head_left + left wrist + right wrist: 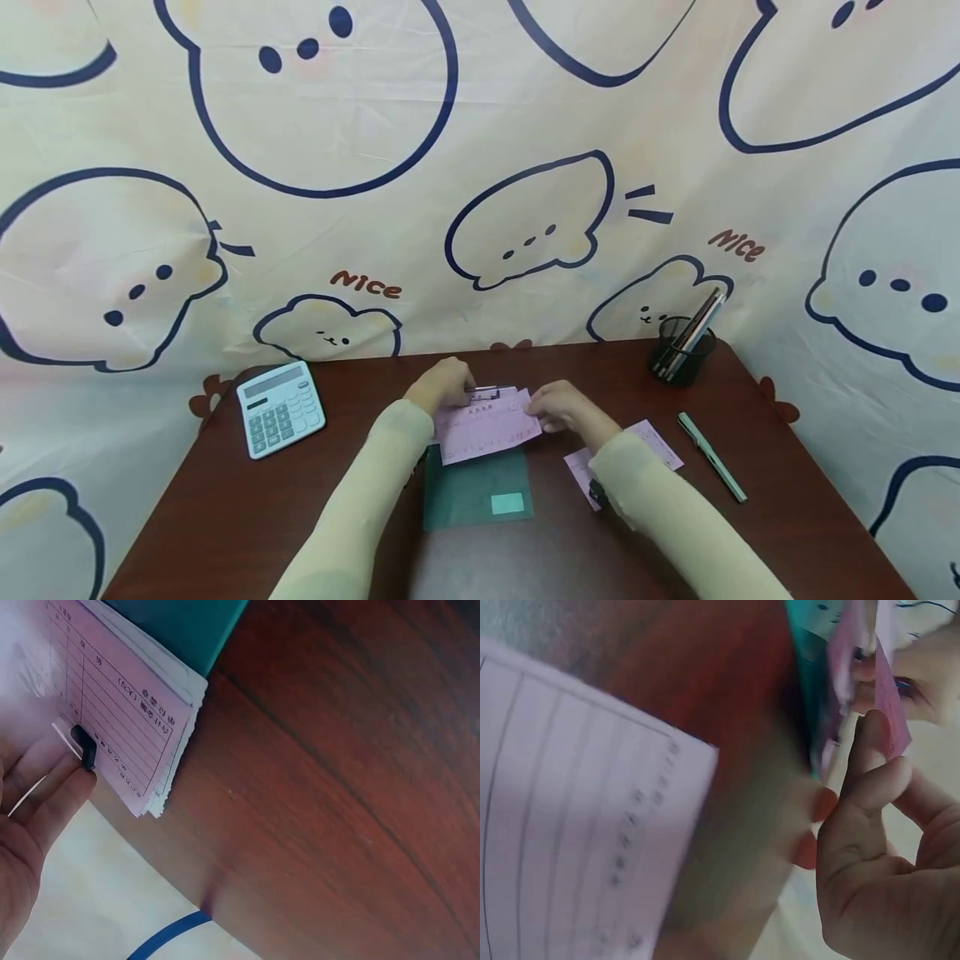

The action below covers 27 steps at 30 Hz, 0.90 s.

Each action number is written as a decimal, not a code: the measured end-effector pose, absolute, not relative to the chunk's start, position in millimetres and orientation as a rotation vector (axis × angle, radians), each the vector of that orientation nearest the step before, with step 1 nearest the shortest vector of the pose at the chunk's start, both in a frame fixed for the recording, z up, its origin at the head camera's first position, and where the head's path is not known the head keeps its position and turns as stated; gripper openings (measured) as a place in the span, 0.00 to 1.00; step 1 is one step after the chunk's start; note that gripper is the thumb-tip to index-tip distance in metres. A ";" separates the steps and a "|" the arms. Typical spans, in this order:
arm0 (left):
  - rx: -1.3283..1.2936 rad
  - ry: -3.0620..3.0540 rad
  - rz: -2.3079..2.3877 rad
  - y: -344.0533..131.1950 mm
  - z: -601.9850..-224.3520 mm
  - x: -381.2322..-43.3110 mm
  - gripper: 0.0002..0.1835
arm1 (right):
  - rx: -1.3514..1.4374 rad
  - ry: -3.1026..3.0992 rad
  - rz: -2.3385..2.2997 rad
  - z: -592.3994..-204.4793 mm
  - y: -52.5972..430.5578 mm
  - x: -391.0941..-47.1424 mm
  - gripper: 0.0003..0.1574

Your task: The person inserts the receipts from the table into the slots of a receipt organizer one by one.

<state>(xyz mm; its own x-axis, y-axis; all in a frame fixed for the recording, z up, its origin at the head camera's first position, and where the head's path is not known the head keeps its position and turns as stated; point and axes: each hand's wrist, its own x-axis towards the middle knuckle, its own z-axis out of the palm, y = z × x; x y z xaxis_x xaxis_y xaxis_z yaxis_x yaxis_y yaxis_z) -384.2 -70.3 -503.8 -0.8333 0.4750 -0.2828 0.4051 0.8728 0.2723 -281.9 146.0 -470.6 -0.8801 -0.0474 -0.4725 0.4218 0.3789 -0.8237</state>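
Note:
A green clipboard [472,492] lies on the table, with a stack of pink printed forms [112,712] at its clip end. My left hand [442,385] pinches the metal clip [483,392], whose black tip shows against the fingers in the left wrist view. Between thumb and fingers, my right hand [566,408] pinches the right edge of a pink form [487,432], raised and tilted over the clipboard. Another pink form [658,443] lies on the table, partly covered by the right forearm; its lined face [577,810] looms close in the right wrist view.
A pale blue calculator [282,410] lies on the left of the dark wooden table [225,517]. To the right is a light green pen [712,458]. A black mesh pen holder [678,358] with several pens stands at the back right. Behind hangs a patterned cloth [525,125].

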 end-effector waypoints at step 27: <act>0.723 2.741 0.210 -69.4 -467.4 -349.1 0.08 | 0.604 2.206 -1.557 -494.3 116.9 -293.3 0.07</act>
<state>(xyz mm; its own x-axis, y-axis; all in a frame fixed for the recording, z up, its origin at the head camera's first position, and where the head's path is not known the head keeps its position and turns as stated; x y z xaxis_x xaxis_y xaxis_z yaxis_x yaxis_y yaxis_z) -349.1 -69.4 -467.4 -0.8289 0.5016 -0.2476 0.4581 0.8627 0.2141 -293.3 116.9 -494.3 -0.8385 0.1303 -0.5291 0.5422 0.2963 -0.7863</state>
